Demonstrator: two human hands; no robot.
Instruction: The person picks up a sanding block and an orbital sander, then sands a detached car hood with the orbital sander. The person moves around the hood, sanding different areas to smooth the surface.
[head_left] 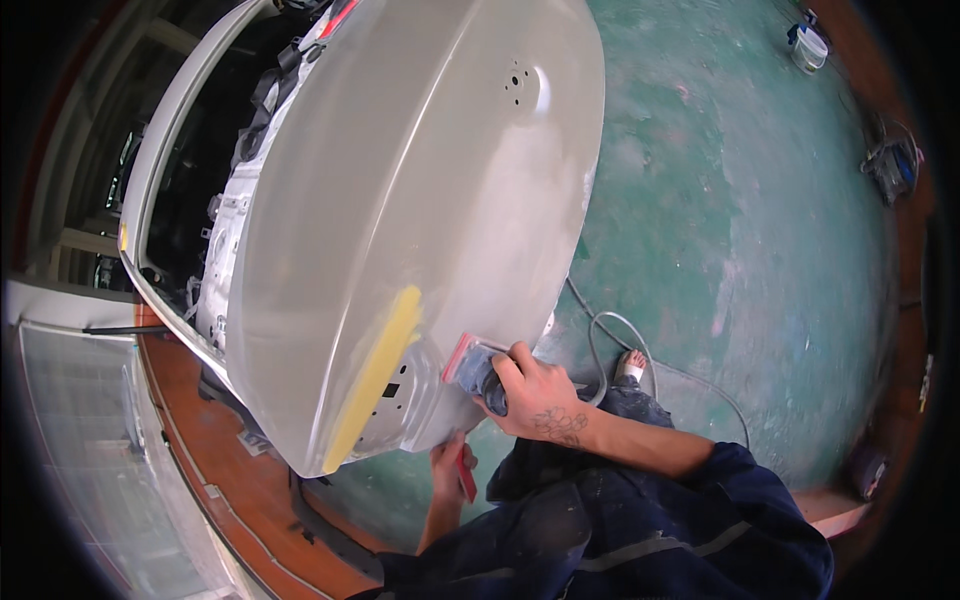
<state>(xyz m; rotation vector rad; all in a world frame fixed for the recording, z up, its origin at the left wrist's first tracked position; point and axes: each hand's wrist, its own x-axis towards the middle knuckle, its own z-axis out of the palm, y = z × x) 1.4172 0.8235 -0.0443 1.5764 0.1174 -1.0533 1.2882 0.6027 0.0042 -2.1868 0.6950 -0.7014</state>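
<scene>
A grey-beige car body panel (380, 180) fills the middle of the view, its surface dusty and pale in patches. My right hand (540, 398) is wrapped round a sander (478, 368) with a dark body and a red-edged pad, which rests against the panel's lower right part. A strip of yellow filler (378, 375) runs slantwise along the panel to the left of the sander. My left hand (447, 468) is at the panel's lower edge, its fingers closed on a flat red block (467, 478). Part of that block is hidden by the fingers.
A thin grey hose (598, 345) curls over the green floor (690, 220) beside my foot (631, 364). A white bucket (808, 48) stands at the far right, with a dark bundle (890, 165) nearer along the wall. At left is the open car body (222, 240).
</scene>
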